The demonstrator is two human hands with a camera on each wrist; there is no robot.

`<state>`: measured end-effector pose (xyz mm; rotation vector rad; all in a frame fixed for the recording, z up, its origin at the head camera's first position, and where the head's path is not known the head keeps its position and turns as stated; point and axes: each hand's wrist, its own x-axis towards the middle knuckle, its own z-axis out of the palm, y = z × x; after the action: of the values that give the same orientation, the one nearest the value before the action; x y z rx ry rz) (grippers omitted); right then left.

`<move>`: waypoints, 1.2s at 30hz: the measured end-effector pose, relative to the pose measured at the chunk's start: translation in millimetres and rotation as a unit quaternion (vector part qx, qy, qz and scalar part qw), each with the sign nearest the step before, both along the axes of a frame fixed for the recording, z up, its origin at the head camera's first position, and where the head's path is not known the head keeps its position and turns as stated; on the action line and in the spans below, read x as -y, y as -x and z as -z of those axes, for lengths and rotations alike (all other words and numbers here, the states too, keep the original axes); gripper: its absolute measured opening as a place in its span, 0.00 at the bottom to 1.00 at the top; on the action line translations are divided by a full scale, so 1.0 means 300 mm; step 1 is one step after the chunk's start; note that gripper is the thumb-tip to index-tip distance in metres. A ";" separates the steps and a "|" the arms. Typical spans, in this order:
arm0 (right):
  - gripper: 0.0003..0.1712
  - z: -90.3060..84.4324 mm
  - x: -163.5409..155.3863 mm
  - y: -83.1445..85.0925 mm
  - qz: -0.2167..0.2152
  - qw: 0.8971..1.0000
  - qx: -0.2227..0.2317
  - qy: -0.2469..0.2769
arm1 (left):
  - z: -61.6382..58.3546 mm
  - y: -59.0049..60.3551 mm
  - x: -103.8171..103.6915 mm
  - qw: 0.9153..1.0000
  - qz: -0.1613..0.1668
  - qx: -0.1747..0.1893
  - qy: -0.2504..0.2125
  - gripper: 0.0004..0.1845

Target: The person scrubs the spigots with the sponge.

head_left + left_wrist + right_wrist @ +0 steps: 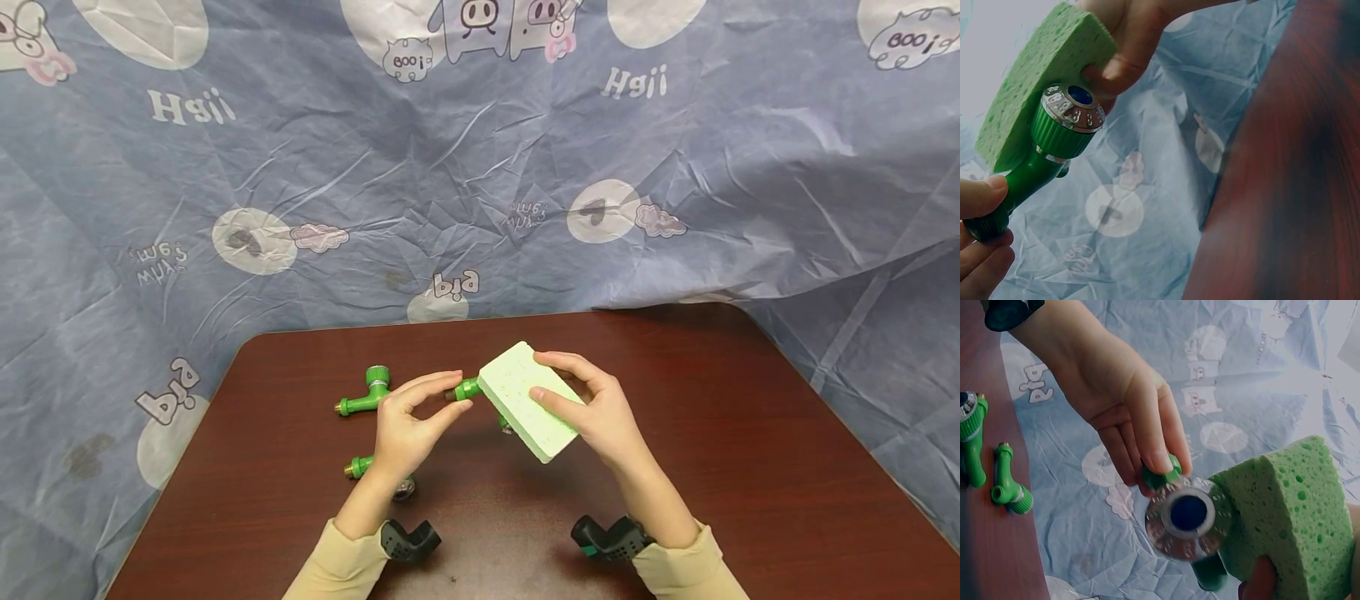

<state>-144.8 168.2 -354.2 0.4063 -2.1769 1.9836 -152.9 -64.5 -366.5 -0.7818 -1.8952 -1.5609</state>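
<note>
Two hands hold a green nozzle (1054,134) against a sponge (528,400).

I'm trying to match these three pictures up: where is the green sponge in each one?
Head: the green sponge is at centre, gripped by the right hand.
Left wrist: upper left, behind the green nozzle.
Right wrist: lower right.
Shared landmark: the nozzle's silver dial, touching the sponge.

left hand (411,425) pinches end of a green hose nozzle (468,389) above brown table (750,450). right hand (592,412) grips pale green sponge (528,400), touching nozzle. two green nozzles (363,397) (360,465) lie left of the sponge.
</note>
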 end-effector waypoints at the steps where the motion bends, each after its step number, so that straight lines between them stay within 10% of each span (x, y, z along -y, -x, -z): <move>1: 0.23 -0.001 -0.003 0.001 0.002 1.000 -0.001 0.000 | -0.001 0.000 0.003 1.000 -0.003 -0.001 -0.002 0.16; 36: 0.22 -0.010 -0.022 0.003 0.014 1.000 -0.001 -0.003 | -0.006 -0.013 -0.006 1.000 0.008 -0.014 0.004 0.16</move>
<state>-145.7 174.9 -351.2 0.3767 -2.1757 1.9603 -148.9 -62.6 -364.6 -0.8186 -1.8804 -1.5451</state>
